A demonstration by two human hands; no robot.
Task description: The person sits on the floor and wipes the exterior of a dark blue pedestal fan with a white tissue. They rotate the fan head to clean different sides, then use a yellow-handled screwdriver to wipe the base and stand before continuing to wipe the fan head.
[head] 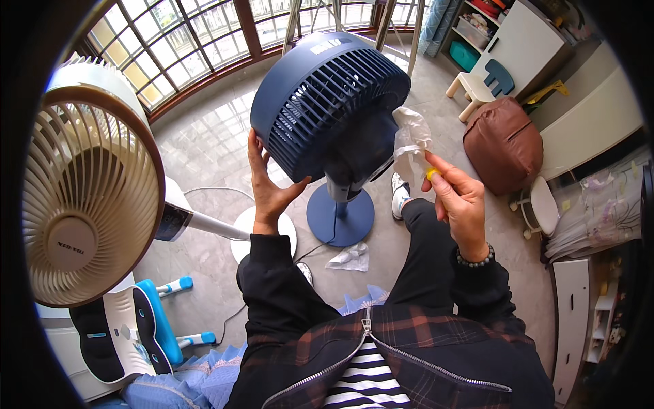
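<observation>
A dark blue pedestal fan (332, 107) stands before me, its head tilted and its slatted rear housing turned towards me. My left hand (271, 186) rests against the lower left of that housing, fingers on the rim and thumb underneath. To the right of the fan, my right hand (454, 197) pinches a small yellow item (433, 173), which I cannot identify further. A crumpled white tissue or cloth (409, 143) hangs at those fingertips, close beside the fan. Another white tissue or cloth (350, 257) lies on the floor near the fan's round blue base (340, 220).
A white pedestal fan (84, 204) stands close at left, a cable trailing near its base. Beyond are gridded windows and a ladder-like metal frame (383, 25). To the right are a brown pouf (503, 143) and a small chair (477, 87); a blue-and-white seat (127, 332) is lower left.
</observation>
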